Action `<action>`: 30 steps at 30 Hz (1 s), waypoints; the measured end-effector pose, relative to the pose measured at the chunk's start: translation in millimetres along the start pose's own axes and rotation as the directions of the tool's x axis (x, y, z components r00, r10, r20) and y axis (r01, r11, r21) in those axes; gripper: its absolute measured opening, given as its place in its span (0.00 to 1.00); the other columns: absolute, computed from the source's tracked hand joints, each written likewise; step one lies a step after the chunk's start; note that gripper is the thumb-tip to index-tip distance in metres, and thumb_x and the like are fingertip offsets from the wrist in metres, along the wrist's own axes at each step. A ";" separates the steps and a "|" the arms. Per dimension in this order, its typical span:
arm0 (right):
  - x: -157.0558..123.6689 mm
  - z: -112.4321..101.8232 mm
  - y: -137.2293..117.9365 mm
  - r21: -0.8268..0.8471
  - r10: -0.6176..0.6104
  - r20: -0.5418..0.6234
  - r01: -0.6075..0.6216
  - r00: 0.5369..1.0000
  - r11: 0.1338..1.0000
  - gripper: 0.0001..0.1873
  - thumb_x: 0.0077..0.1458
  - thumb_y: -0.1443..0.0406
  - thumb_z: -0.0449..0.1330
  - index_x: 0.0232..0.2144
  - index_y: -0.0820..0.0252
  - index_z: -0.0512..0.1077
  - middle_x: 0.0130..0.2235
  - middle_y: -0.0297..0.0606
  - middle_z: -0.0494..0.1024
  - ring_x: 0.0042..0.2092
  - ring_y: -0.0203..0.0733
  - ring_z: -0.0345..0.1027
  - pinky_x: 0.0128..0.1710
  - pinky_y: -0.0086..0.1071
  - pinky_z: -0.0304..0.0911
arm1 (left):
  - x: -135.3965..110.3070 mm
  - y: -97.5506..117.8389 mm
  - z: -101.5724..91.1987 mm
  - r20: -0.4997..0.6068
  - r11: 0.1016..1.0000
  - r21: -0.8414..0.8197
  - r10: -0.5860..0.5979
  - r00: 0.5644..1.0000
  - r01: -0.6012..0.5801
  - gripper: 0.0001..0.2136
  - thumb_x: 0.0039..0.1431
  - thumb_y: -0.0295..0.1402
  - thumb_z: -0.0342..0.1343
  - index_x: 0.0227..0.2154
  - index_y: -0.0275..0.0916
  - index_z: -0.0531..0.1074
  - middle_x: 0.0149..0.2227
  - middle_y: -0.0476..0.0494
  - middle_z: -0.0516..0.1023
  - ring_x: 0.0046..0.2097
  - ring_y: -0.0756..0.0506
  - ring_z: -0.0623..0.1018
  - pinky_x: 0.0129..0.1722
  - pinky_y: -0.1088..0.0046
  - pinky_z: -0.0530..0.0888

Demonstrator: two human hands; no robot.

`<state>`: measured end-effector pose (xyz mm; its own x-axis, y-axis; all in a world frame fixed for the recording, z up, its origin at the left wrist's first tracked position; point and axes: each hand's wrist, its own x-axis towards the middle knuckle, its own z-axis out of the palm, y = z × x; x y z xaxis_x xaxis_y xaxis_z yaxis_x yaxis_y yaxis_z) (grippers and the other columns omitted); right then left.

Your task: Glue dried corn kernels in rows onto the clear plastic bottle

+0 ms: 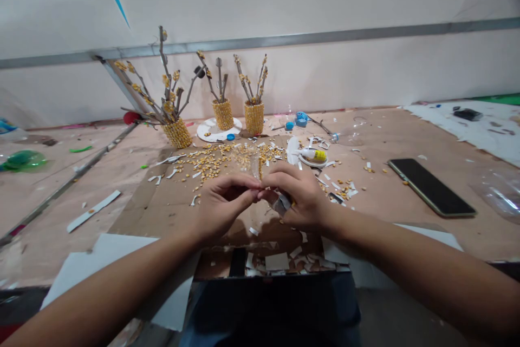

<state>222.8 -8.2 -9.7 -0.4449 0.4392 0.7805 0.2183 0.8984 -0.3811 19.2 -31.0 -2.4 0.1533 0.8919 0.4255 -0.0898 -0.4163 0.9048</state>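
Observation:
My left hand (225, 203) and my right hand (300, 195) meet over the cardboard, fingertips pinched together. Between them rises a clear plastic piece (255, 163), see-through and hard to outline, with a line of yellow kernels along its right edge. Something small and grey (281, 204) shows under the curled fingers of my right hand; its kind I cannot make out. Loose corn kernels (209, 165) lie scattered just beyond the hands. A white glue bottle with a yellow label (314, 154) rests on its side beyond my right hand.
Three kernel-covered pots with twigs stand at the back: a left pot (177, 133), a middle pot (223, 115) on a white disc (207, 129), and a right pot (254, 118). A phone (430, 187) lies right. Paper scraps (278, 261) litter the near edge; plastic bottles lie at both sides.

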 end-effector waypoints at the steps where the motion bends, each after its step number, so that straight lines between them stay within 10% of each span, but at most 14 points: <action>1: -1.0 1.0 1.1 0.024 -0.013 -0.018 0.013 1.000 1.000 0.10 0.63 0.71 0.61 0.46 0.54 0.73 0.40 0.39 0.77 0.39 0.42 0.73 0.37 0.35 0.69 | 0.2 -0.7 -1.1 0.010 1.000 -0.008 -0.016 1.000 0.016 0.06 0.57 0.34 0.76 0.34 0.41 0.87 0.36 0.40 0.89 0.37 0.45 0.87 0.39 0.71 0.86; 8: 0.9 0.2 4.6 0.072 -0.081 -0.036 0.083 0.996 0.994 0.04 0.67 0.66 0.65 0.42 0.55 0.73 0.39 0.38 0.80 0.38 0.40 0.75 0.37 0.33 0.69 | 1.7 -1.3 -4.6 0.055 0.997 -0.057 -0.045 0.997 0.048 0.05 0.55 0.34 0.77 0.32 0.41 0.87 0.34 0.41 0.89 0.36 0.46 0.86 0.38 0.72 0.85; 14: 5.2 -6.5 -2.4 -0.240 0.091 0.041 -0.079 0.995 0.968 0.35 0.71 0.35 0.45 0.35 0.57 0.70 0.34 0.38 0.73 0.30 0.39 0.60 0.30 0.34 0.54 | -1.0 0.4 -3.0 -0.020 0.997 -0.041 -0.074 0.997 0.073 0.12 0.57 0.42 0.76 0.35 0.40 0.85 0.34 0.42 0.87 0.33 0.47 0.84 0.35 0.72 0.84; 30: 1.7 -0.8 -6.3 -0.342 0.156 0.167 -0.091 0.974 0.935 0.39 0.75 0.39 0.38 0.37 0.61 0.75 0.35 0.41 0.73 0.31 0.40 0.59 0.30 0.34 0.47 | -2.7 -1.2 -4.1 -0.018 0.999 0.014 -0.048 0.999 0.048 0.12 0.58 0.43 0.75 0.36 0.40 0.86 0.36 0.40 0.88 0.37 0.46 0.85 0.40 0.73 0.84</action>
<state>221.3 -13.2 -5.5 -0.5441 0.5676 0.6179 0.5415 0.8001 -0.2582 14.9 -32.2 -4.7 0.1393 0.9140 0.3811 -0.0685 -0.3750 0.9245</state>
